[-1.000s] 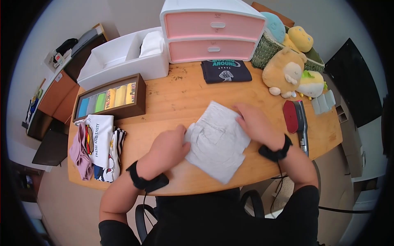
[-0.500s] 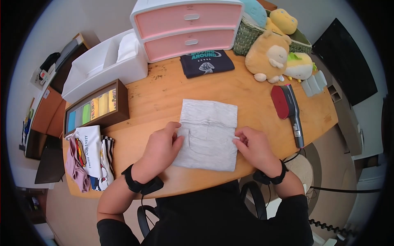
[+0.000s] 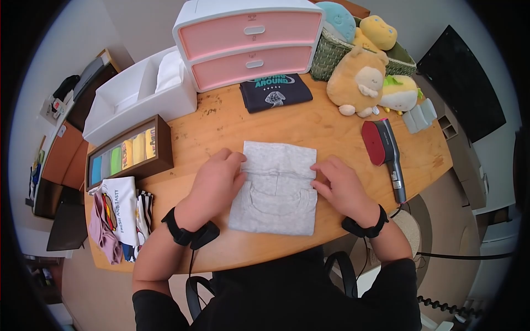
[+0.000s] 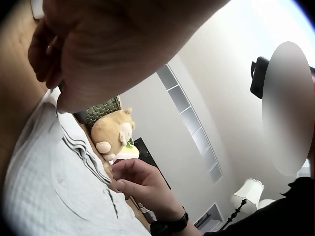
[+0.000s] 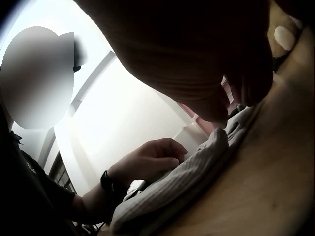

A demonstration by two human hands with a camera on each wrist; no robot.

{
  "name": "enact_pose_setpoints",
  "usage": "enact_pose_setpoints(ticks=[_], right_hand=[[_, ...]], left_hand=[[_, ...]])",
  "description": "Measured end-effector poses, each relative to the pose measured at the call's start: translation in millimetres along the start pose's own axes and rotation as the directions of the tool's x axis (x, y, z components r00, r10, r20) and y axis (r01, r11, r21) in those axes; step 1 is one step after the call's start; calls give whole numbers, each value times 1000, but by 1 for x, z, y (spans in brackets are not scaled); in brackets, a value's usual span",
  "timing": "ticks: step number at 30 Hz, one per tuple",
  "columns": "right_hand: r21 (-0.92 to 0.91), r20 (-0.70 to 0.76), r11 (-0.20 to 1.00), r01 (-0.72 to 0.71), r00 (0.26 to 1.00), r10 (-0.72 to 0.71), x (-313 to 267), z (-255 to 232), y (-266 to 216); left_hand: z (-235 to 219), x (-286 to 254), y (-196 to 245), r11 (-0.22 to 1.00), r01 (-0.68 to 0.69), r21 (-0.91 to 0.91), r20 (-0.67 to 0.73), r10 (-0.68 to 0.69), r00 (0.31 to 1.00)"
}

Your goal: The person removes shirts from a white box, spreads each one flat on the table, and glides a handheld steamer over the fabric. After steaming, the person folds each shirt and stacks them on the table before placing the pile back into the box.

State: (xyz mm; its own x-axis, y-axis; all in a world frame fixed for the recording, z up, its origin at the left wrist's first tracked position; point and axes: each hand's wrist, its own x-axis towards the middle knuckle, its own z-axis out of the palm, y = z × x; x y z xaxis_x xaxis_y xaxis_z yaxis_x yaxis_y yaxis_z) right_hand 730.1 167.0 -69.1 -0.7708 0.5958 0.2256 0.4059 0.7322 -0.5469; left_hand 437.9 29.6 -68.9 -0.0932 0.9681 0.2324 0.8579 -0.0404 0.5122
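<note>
A light grey garment (image 3: 273,198), folded to a near rectangle with a seam across its upper part, lies flat near the table's front edge. My left hand (image 3: 214,185) touches its left side, thumb and forefinger apart; in the left wrist view that hand (image 4: 106,54) hides part of the raised edge. On the opposite side, my right hand (image 3: 342,190) rests its fingertips by the garment's right edge, thumb apart from the forefinger. The right wrist view has the right hand (image 5: 197,54) dark above the cloth (image 5: 172,191), with its thumb tip against a raised fold.
Folded clothes (image 3: 120,212) and a compartment box (image 3: 160,157) lie left, below a white bin (image 3: 182,102). Behind are pink drawers (image 3: 248,41) and a dark folded shirt (image 3: 276,94). A plush bear (image 3: 356,83), a basket (image 3: 326,58) and a red-faced brush (image 3: 374,144) are right.
The grey garment has turned from a slant to lie square to the table's front. Both hands have since shifted along its sides toward its far end, and the right thumb and forefinger have spread.
</note>
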Motion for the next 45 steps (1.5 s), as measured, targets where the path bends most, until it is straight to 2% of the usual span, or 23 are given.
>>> enact_pose_setpoints(ticks=[1,4,7,11,14,17,20,22,23,25,26,29,32,35,38,40,41,42,44,45], right_hand=[[-29,17,998,55,998,-55,4,1,3],[-68,77,986,150,987,-144,10,7,11],[-126,99,976,180,981,-168,14,9,14],[-229,129,954,195,977,-169,20,8,14],[-207,136,957,202,975,-176,13,8,10],[-100,164,974,202,969,-184,16,8,14],[-110,246,980,165,960,-134,23,-14,1],[-87,208,964,252,951,-230,34,-16,-7],[-76,188,952,297,942,-279,39,-15,-11],[-114,277,924,364,905,-322,46,-3,-6],[-131,322,908,397,884,-340,48,4,-1],[-180,437,911,370,860,-262,44,14,8],[-153,463,921,357,850,-253,42,13,12],[-112,436,933,343,860,-264,43,8,21],[-142,313,872,468,857,-409,32,-8,6],[-24,360,876,482,821,-443,15,-14,-6],[33,375,878,477,809,-454,5,-13,-10],[47,345,841,538,782,-519,-4,-10,-13],[15,409,836,548,760,-506,-18,-10,-22],[-1,441,832,554,747,-497,-23,-9,-25]], left_hand=[[1,4,-2,994,-108,29,-9,109,994],[9,12,-9,981,-184,62,113,177,978],[12,17,-12,966,-242,88,99,234,967],[9,21,-17,958,-258,124,126,243,962],[4,14,-15,951,-276,139,130,259,957],[6,10,-16,943,-312,120,129,296,946],[-4,13,-9,947,-309,87,173,291,941],[-11,20,4,955,-287,73,248,262,933],[-6,25,8,936,-347,59,200,329,923],[11,33,13,886,-462,43,107,455,884],[14,36,11,894,-443,63,280,411,868],[26,32,5,910,-405,84,360,351,864],[25,26,-2,914,-397,90,397,332,855],[17,25,-10,945,-326,37,376,289,880],[3,18,-10,959,-269,94,375,216,901],[-11,9,-3,913,-359,195,324,285,902],[-17,5,0,880,-408,244,309,328,893],[-21,-1,0,886,-446,129,357,378,854],[-27,-17,-2,862,-495,-107,425,490,761],[-27,-22,-2,838,-537,-93,437,519,735]])
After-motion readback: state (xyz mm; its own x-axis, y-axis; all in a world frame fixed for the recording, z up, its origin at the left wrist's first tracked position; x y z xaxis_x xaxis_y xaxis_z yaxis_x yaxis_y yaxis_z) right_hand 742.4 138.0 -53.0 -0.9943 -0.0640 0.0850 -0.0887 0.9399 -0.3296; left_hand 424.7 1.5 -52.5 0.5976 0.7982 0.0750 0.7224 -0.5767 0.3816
